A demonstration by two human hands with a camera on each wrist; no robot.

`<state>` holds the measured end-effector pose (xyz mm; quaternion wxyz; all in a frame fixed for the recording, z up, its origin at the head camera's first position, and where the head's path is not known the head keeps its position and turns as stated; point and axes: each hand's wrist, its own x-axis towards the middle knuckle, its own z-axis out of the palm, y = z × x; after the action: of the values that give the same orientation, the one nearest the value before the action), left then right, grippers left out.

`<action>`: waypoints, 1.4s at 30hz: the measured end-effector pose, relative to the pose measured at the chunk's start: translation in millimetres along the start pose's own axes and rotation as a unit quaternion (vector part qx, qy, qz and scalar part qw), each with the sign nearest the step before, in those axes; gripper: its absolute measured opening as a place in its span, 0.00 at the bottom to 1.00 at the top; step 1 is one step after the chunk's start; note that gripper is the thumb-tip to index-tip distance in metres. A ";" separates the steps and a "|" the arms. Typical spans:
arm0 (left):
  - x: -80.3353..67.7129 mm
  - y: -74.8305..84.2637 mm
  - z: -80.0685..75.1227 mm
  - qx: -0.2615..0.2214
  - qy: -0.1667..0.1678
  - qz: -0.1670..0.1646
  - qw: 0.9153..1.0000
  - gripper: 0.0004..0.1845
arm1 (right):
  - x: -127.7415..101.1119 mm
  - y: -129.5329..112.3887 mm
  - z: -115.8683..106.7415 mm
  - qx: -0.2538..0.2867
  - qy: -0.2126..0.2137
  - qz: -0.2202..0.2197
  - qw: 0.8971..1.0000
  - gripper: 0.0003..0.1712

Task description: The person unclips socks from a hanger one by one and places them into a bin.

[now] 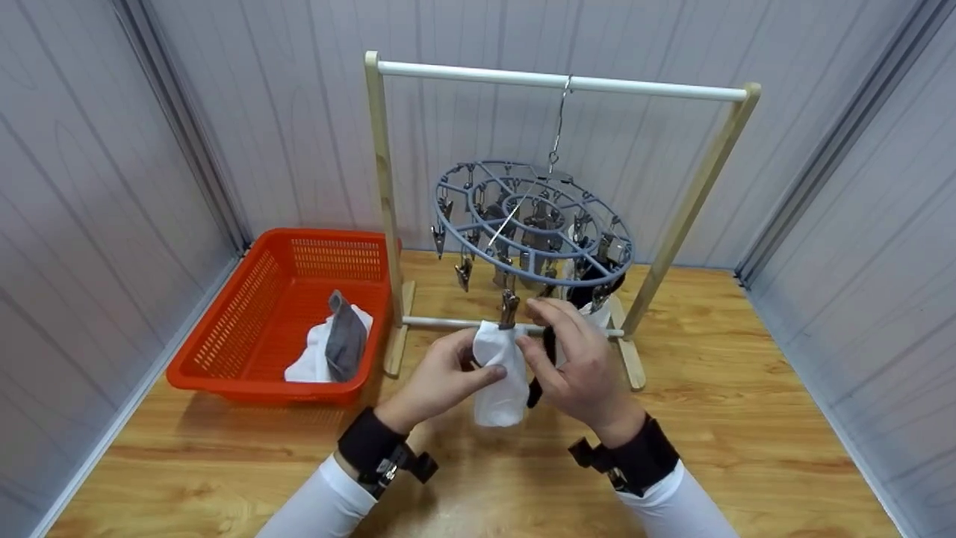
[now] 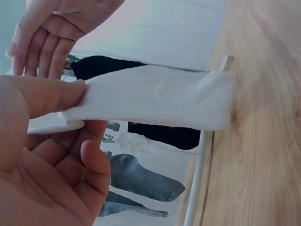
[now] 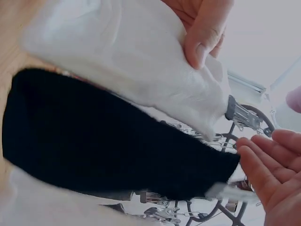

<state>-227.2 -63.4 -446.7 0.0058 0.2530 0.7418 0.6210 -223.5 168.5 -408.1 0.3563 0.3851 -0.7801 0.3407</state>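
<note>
- White fabric marks the central thing: a white sock (image 1: 499, 381) is seen at the lower middle of the head view, hanging from a metal clip (image 1: 509, 308) at the near edge of the round grey hanger (image 1: 532, 220).
- The sock's upper part is pinched between thumb and fingers of the left hand (image 1: 441, 381); the cloth is probably being steadied under the clip this way.
- The right hand (image 1: 579, 366) is held just right of the sock's top, fingers extended and relaxed near the clip, nothing being grasped; in the right wrist view its fingertips (image 3: 263, 165) are shown apart from the cloth.
- A black sock (image 1: 544, 359) is hung just behind the white one, largely hidden by the right hand in the head view.
- Its full dark length (image 3: 117, 141) is shown only in the right wrist view, beneath the white sock (image 3: 127, 56).
- Grey socks (image 2: 141, 181) hanging further back are revealed only by the left wrist view, at lower centre.
- The hanger is suspended by a chain from the white rail (image 1: 560, 81) of a wooden frame (image 1: 382, 202), so that the clips are kept above the wooden floor (image 1: 747, 373).
- An orange basket (image 1: 246, 329) is set at the left of the frame, with a grey sock (image 1: 345, 340) lying on white cloth inside it.
</note>
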 end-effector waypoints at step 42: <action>-0.8 1.6 -1.7 0.040 -0.016 0.011 0.999 0.16 | 4.0 -2.4 -0.7 0.294 0.053 0.285 0.911 0.17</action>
<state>-226.5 -65.1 -445.1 0.0008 0.2707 0.7632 0.5867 -223.1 166.5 -403.9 0.1551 0.2148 -0.7011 0.6620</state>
